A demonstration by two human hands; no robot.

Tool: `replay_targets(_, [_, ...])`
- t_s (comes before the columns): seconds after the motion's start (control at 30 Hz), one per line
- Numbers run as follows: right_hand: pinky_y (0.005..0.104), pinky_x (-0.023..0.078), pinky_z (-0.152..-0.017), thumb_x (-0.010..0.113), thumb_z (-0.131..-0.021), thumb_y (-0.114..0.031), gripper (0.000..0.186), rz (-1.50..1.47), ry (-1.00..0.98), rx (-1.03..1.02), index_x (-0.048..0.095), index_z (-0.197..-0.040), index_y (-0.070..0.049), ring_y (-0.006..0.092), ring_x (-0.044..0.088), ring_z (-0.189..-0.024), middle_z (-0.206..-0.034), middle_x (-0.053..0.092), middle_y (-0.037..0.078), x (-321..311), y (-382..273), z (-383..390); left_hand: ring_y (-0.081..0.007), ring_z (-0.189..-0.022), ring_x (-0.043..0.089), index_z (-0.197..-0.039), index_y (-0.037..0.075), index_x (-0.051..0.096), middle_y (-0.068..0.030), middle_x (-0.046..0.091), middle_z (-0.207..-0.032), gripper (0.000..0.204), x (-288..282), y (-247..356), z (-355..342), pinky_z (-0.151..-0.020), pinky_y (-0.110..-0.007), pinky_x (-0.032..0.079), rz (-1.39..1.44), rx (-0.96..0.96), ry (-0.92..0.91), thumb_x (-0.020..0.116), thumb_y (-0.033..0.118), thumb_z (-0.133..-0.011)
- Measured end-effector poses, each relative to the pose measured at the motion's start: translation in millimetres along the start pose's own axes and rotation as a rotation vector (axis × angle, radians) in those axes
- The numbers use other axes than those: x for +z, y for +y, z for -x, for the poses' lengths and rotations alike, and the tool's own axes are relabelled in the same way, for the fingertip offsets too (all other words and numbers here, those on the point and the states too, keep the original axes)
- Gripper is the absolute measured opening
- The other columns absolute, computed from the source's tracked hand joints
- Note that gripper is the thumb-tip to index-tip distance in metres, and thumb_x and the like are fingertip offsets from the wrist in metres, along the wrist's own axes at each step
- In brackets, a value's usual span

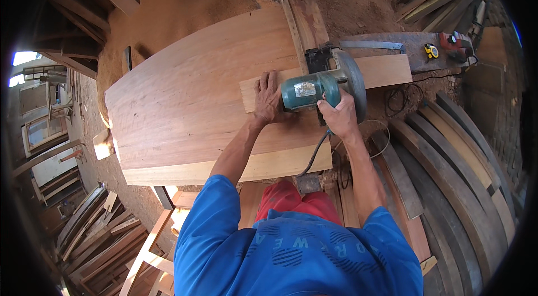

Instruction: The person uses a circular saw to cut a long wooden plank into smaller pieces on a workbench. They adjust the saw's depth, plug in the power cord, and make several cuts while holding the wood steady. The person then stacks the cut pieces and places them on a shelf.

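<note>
The circular saw [302,94] hides the middle of the narrow board [386,70] beneath it. Most fingers of the right hand [340,118] disappear behind the handle [332,93]. The motor's label [305,89] is too small to read. The lower edge cuts off the blue shirt [314,268].

Green circular saw [320,84], seemingly resting on pale plank [386,70].

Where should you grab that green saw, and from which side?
Best by the saw's curved handle, I'd say, coming from the person's near side, as the right hand does: the handle points that way, with the motor body to its left and the round guard to its right.
</note>
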State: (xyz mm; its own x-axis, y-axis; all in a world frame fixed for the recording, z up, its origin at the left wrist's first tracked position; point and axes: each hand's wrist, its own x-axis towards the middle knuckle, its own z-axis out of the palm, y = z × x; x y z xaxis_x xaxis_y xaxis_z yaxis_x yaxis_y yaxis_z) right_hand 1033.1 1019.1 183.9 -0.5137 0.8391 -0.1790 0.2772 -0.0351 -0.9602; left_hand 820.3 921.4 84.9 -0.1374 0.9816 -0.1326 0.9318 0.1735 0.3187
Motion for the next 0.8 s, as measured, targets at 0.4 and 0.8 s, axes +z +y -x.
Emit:
replay_targets(0.4, [0.0342, 0.051, -0.075, 0.066, -0.083, -0.009, 0.018, -0.004, 0.015, -0.018, 0.066, -0.097, 0.003, 0.0163, 0.061, -0.078, -0.082, 0.067, 0.010, 3, 0, -19, -0.0459, -0.142, 0.022, -0.144, 0.005, 0.041, -0.0230, 0.029, -0.152, 0.122, 0, -1, 0, -0.113, -0.058, 0.022, 0.011, -0.009, -0.006, 0.091, 0.055, -0.045])
replay_targets(0.8, [0.0325, 0.049, -0.076, 0.069, -0.081, -0.014, 0.021, -0.017, 0.011, -0.062, 0.063, -0.094, 0.001, 0.0142, 0.056, -0.080, -0.085, 0.063, 0.005, 8, 3, -55, -0.0469, -0.144, 0.017, -0.152, 0.014, 0.031, -0.0245, 0.023, -0.155, 0.128, 9, 1, 0, -0.115, -0.061, 0.018, -0.022, -0.031, -0.019, 0.092, 0.056, -0.048])
